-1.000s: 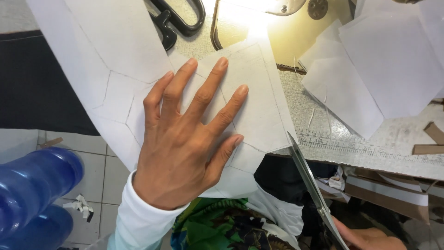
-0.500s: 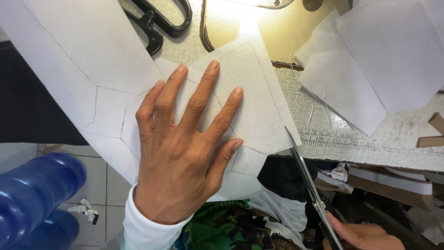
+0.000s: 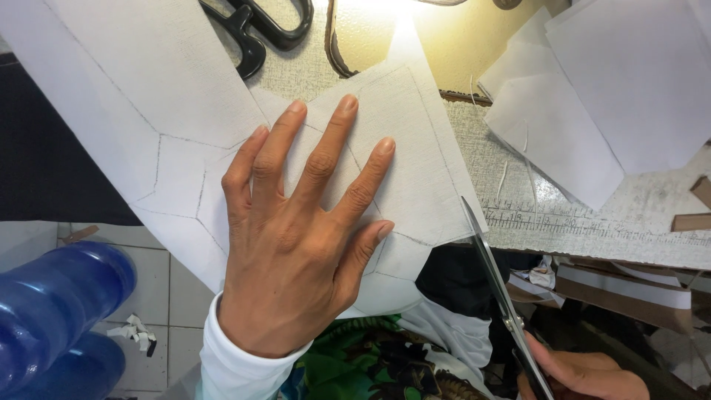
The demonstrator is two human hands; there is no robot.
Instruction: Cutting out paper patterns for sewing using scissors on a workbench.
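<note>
My left hand (image 3: 300,237) lies flat, fingers spread, on a white fabric sheet (image 3: 170,111) marked with pencil pattern lines. The sheet hangs over the table edge toward me. My right hand (image 3: 585,374) shows only partly at the bottom right, gripping silver scissors (image 3: 500,289). Their blades point up and left, with the tip at the lower right edge of the white sheet, just right of my left thumb.
Black-handled scissors (image 3: 259,30) lie at the top of the table. More white fabric pieces (image 3: 592,89) are stacked at the upper right. A ruler strip (image 3: 592,222) runs along the table edge. A blue plastic bottle (image 3: 52,311) stands on the tiled floor at lower left.
The silver scissors have moved up and left toward the sheet's edge. My left hand stays pressed on the fabric, with the view shifted slightly.
</note>
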